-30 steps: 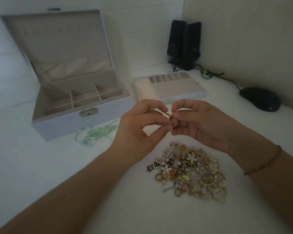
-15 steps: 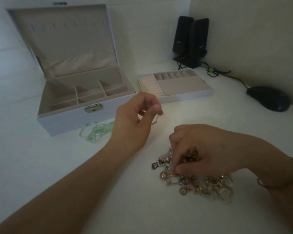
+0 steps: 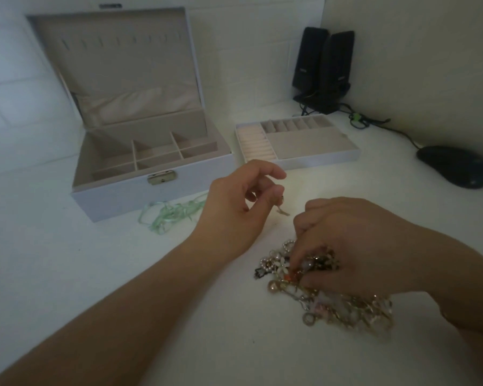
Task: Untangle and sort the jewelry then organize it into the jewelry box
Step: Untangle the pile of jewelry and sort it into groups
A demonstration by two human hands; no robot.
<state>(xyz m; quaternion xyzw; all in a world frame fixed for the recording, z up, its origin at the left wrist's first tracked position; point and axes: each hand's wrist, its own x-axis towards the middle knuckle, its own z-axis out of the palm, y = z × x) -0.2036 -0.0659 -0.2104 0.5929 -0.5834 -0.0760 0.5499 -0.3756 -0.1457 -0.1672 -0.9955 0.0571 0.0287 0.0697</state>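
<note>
A second after both hands met in mid-air over one small piece, they have parted: the left hand [image 3: 234, 207] now pinches a small gold-toned earring [image 3: 281, 208] above the white counter [image 3: 67, 274], while the right hand [image 3: 354, 243] has dropped, fingers curled into the glittering tangle of metal, pearl and enamel jewelry [image 3: 318, 296], apparently seeking its mate. The open pale-lilac jewelry box [image 3: 151, 188], with velvety beige compartments, and its lift-out ring-roll tray [image 3: 299, 143] wait behind, seemingly unfilled.
</note>
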